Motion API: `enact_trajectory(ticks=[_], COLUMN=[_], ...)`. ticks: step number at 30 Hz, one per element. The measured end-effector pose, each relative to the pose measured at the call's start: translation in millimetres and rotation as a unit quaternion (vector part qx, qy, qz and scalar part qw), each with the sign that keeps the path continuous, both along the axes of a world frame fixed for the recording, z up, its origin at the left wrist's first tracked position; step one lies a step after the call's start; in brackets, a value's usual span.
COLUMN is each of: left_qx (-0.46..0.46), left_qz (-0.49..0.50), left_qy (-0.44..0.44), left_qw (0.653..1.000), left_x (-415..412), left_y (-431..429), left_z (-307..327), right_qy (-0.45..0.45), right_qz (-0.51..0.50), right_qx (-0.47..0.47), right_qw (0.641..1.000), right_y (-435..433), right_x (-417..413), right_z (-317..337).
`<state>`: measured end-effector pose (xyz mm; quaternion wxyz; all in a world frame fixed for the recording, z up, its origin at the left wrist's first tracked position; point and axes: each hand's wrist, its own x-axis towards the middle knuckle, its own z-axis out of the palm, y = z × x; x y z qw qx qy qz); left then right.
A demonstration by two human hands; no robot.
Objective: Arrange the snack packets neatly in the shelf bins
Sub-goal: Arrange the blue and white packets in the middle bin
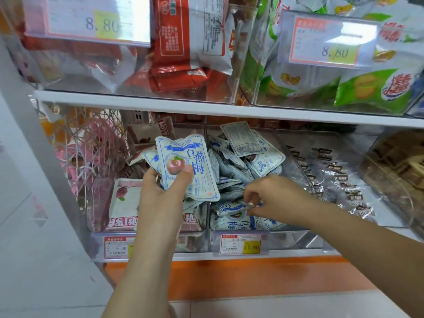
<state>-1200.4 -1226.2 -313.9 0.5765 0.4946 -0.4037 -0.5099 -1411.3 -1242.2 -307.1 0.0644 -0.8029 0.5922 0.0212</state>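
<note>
In left hand (160,198), several packets (183,161); right (275,196), one.

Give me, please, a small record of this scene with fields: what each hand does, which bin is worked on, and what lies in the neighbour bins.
left hand: grips a bunch of packets, white and blue, raised before the lower shelf
right hand: pinches a single packet lying in the middle bin
middle bin: clear; white-and-blue packets heaped untidily
to its left: maroon and cream packets
to its right: silver packets with dark labels
upper shelf: red packets; green-and-white packets
</note>
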Motion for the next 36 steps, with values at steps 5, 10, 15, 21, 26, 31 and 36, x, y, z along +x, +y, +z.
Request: enact_trajectory(ticks=[5,10,15,21,26,31,36], left_qx=[-0.001,-0.004,-0.001,0.012,0.009,0.014,0.019], left_qz=[-0.002,0.005,-0.001,-0.005,0.009,0.019,0.019], left_qy=[-0.008,-0.009,0.001,0.004,-0.006,-0.005,0.007], left_qw=[1.0,1.0,1.0,1.0,1.0,1.0,1.0], left_x=[0.7,3.0,4.6,3.6,-0.1,-0.6,-0.9], left_y=[-0.8,-4.3,-4.0,2.9,0.5,-5.2,-5.7], left_z=[1.3,1.4,-0.3,0.7,-1.9,-3.2,1.5], right_qy=[0.035,-0.202,-0.519,-0.595,-0.455,-0.365,-0.269], right_qz=[0.019,-0.058,-0.167,-0.11,-0.054,-0.063,-0.102], right_qx=[-0.02,-0.049,-0.035,-0.146,-0.196,-0.189,-0.17], right_qw=[0.999,0.977,0.838,0.783,0.867,0.909,0.943], right_y=[-4.3,1.6,23.5,32.1,-7.9,-63.0,-80.9], right_x=[1.9,0.6,-10.7,-13.5,1.3,14.5,11.7], right_z=[-11.1,-7.3,10.4,20.5,11.1,3.7,-1.4])
